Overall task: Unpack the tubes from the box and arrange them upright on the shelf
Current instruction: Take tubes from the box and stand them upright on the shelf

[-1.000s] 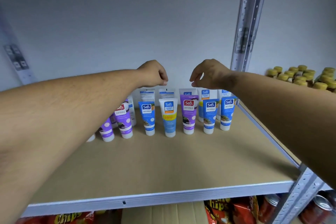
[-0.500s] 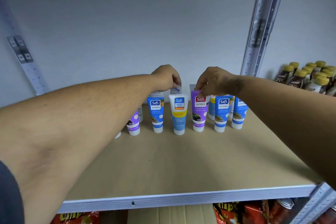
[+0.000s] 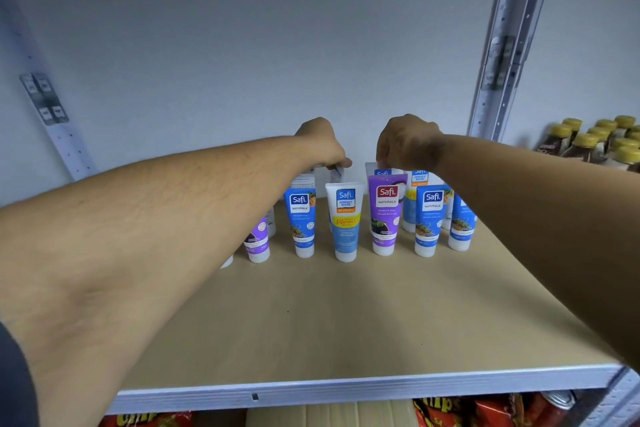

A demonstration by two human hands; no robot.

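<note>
Blue, purple and white plastic tubes stand upright, caps down, in rows at the back of a tan board shelf with a grey metal rim. The left hand reaches over the front row, fingers curled, pinching the top of a white back-row tube. The right hand pinches the crimped top of another back-row tube, just behind a purple tube. Yellow-capped brown bottles crowd the far right.

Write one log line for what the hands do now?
left hand: pinching back-row tube | right hand: on another back-row tube | front tubes: upright
</note>
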